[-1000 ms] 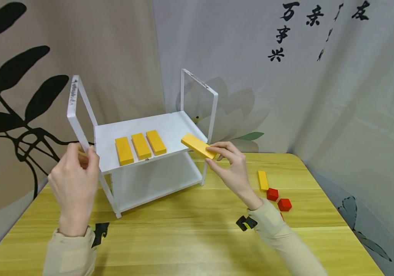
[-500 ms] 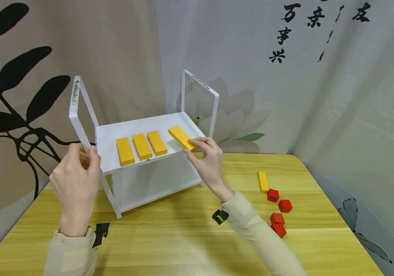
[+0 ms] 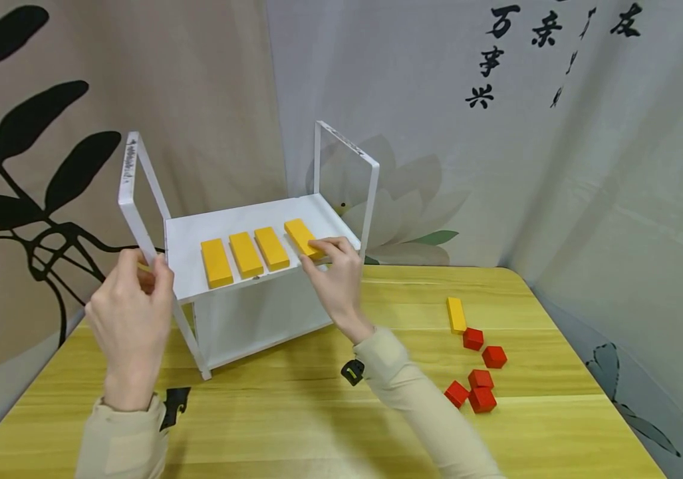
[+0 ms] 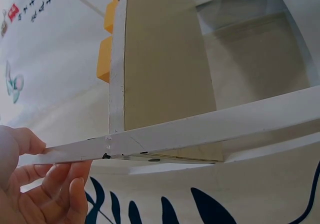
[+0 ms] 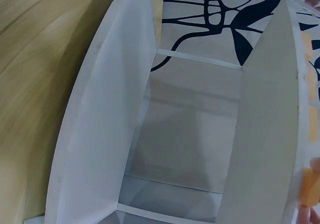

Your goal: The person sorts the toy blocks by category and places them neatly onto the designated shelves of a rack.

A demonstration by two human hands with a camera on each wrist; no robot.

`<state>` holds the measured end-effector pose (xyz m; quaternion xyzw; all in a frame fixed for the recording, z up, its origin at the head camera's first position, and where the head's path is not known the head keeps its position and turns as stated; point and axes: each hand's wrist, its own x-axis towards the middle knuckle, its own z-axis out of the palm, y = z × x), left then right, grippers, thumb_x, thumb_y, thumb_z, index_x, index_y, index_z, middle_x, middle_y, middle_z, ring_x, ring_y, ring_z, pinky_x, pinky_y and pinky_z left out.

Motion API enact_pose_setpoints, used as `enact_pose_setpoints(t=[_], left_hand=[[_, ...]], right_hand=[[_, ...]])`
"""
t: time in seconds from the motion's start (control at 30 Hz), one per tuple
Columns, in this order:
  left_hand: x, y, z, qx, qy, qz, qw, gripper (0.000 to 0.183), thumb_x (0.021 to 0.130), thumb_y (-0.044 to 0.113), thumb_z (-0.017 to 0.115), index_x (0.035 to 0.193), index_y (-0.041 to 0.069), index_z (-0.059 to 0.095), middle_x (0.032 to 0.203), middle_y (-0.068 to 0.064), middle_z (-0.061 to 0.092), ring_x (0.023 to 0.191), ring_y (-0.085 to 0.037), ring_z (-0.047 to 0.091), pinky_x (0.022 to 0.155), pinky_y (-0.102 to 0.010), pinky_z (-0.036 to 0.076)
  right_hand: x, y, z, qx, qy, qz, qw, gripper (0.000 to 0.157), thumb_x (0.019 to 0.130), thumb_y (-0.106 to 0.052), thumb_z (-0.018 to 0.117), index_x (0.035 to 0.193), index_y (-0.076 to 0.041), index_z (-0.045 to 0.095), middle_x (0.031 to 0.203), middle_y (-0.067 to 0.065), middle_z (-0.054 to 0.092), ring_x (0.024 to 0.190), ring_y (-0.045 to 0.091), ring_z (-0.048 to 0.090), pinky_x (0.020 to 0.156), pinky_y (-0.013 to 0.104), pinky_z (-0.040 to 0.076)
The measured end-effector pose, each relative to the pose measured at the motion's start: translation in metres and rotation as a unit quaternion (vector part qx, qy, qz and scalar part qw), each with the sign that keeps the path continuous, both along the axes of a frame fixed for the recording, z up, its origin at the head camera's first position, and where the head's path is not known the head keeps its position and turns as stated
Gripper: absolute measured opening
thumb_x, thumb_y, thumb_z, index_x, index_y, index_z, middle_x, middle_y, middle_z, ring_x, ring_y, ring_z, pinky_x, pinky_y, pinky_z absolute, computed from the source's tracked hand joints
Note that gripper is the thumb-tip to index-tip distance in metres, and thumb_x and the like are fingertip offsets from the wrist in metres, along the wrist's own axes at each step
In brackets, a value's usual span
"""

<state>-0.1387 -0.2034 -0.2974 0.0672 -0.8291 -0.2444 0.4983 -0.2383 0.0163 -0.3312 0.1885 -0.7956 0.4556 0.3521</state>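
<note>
A white two-tier rack (image 3: 227,216) stands on the table. My left hand (image 3: 132,319) grips its front left post, and the left wrist view shows thumb and fingers on either side of that white post (image 4: 75,150). My right hand (image 3: 338,286) pinches the near end of a yellow rectangular block (image 3: 299,234) at the right of the upper shelf. Whether its whole underside touches the shelf I cannot tell. To its left, three similar yellow blocks (image 3: 244,255) lie in a row. In the right wrist view, fingertips hold the yellow block (image 5: 310,186) at the shelf edge.
On the wooden table (image 3: 293,412), right of the rack, lie one more yellow block (image 3: 456,315) and several red cubes (image 3: 493,357). The rack's right frame (image 3: 371,206) rises beside my right hand. A printed curtain (image 3: 413,133) hangs behind.
My right hand has moved left with the yellow block and lowered it from the rack's right front onto or just over the upper shelf. My left hand stays on the post.
</note>
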Motion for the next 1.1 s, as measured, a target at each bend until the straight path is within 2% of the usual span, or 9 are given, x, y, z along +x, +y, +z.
enact_pose_setpoints(t=[0.13, 0.23, 0.5, 0.83, 1.1], left_hand=[[0.0, 0.0, 0.0, 0.0, 0.002, 0.0, 1.0, 0.032, 0.095, 0.022, 0.052, 0.09, -0.009, 0.059, 0.067, -0.025, 0.063, 0.049, -0.037, 0.054, 0.044, -0.017, 0.024], [0.0, 0.0, 0.0, 0.0, 0.005, 0.0, 1.0, 0.032, 0.094, 0.022, 0.053, 0.09, -0.009, 0.059, 0.066, -0.025, 0.063, 0.049, -0.037, 0.054, 0.044, -0.017, 0.024], [-0.001, -0.001, -0.001, 0.001, 0.004, 0.004, 1.0, 0.032, 0.094, 0.022, 0.053, 0.089, -0.008, 0.059, 0.066, -0.025, 0.063, 0.049, -0.037, 0.054, 0.044, -0.016, 0.023], [-0.001, -0.001, -0.001, 0.001, 0.005, 0.003, 1.0, 0.032, 0.094, 0.022, 0.052, 0.089, -0.009, 0.059, 0.066, -0.024, 0.062, 0.048, -0.036, 0.053, 0.044, -0.016, 0.023], [-0.001, -0.001, -0.001, 0.0, 0.004, 0.002, 1.0, 0.032, 0.094, 0.022, 0.052, 0.089, -0.009, 0.059, 0.065, -0.024, 0.062, 0.048, -0.036, 0.053, 0.044, -0.017, 0.024]], right_hand=[[-0.002, -0.004, -0.003, 0.015, -0.005, -0.029, 0.999, 0.025, 0.077, -0.017, 0.078, 0.097, -0.003, 0.074, 0.095, 0.009, 0.067, 0.087, 0.021, 0.064, 0.075, 0.028, 0.05], [-0.003, -0.006, -0.005, 0.017, -0.007, -0.034, 0.999, 0.026, 0.077, -0.019, 0.078, 0.097, -0.003, 0.074, 0.095, 0.009, 0.067, 0.086, 0.02, 0.064, 0.074, 0.027, 0.051], [-0.004, -0.011, -0.004, 0.015, -0.004, -0.025, 1.0, 0.028, 0.076, -0.022, 0.079, 0.096, -0.003, 0.074, 0.093, 0.009, 0.067, 0.088, 0.02, 0.064, 0.074, 0.025, 0.051], [-0.004, -0.011, -0.005, 0.021, -0.007, -0.013, 1.0, 0.027, 0.077, -0.021, 0.079, 0.095, -0.003, 0.073, 0.096, 0.01, 0.066, 0.092, 0.022, 0.063, 0.079, 0.029, 0.05], [-0.004, -0.008, -0.006, 0.022, 0.008, -0.005, 1.0, 0.026, 0.077, -0.02, 0.078, 0.096, -0.003, 0.073, 0.097, 0.009, 0.067, 0.09, 0.02, 0.064, 0.078, 0.027, 0.052]])
